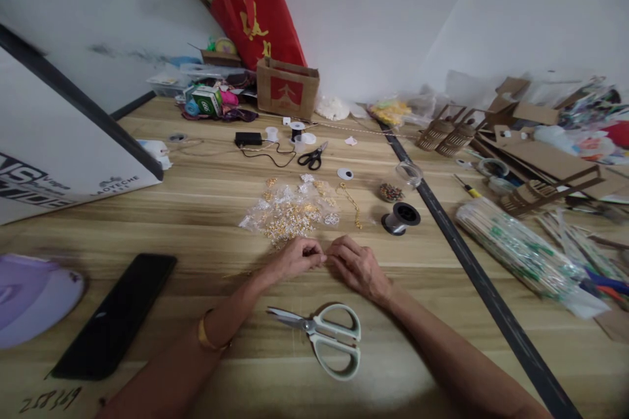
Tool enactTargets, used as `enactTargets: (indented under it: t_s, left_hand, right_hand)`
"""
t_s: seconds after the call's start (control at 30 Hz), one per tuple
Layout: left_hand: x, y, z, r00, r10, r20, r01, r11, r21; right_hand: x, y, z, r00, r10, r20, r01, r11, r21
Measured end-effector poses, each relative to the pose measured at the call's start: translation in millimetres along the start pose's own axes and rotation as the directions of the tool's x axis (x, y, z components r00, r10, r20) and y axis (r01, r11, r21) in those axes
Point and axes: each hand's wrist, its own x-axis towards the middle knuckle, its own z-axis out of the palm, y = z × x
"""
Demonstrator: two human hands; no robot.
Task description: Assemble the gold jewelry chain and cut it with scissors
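Observation:
My left hand (301,256) and my right hand (358,267) meet over the middle of the wooden table, fingertips pinched close together. Whatever lies between them is too small to make out. Just beyond the left hand is a pile of gold and clear beads (291,219) on small plastic bags. A gold chain (354,206) lies behind the right hand. White-handled scissors (314,327), blades parted, rest between my forearms. A spool of thin line (400,218) stands to the right, near a clear tub of mixed beads (391,192).
Black-handled scissors (313,157), an adapter (248,139) and a small spool (297,131) lie farther back. A black phone (115,317) and purple cap (37,298) are at left. Wrapped sticks (521,249) lie right, past a dark strip (462,249). A paper box (287,90) stands behind.

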Motion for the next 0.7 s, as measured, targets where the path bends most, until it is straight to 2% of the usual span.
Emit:
enactTargets:
  t_s: [0.4,0.7]
  left_hand:
    - [0.6,0.4,-0.8,0.999,-0.031,-0.007,0.031,0.999,-0.007]
    - [0.0,2.4,-0.4,1.000,-0.024,-0.008,0.024,1.000,-0.015]
  right_hand:
    - [1.7,-0.4,0.2,0.999,0.028,-0.023,-0.027,0.998,0.056]
    - [1.8,0.9,2.8,0.999,-0.016,-0.036,0.019,0.996,0.088]
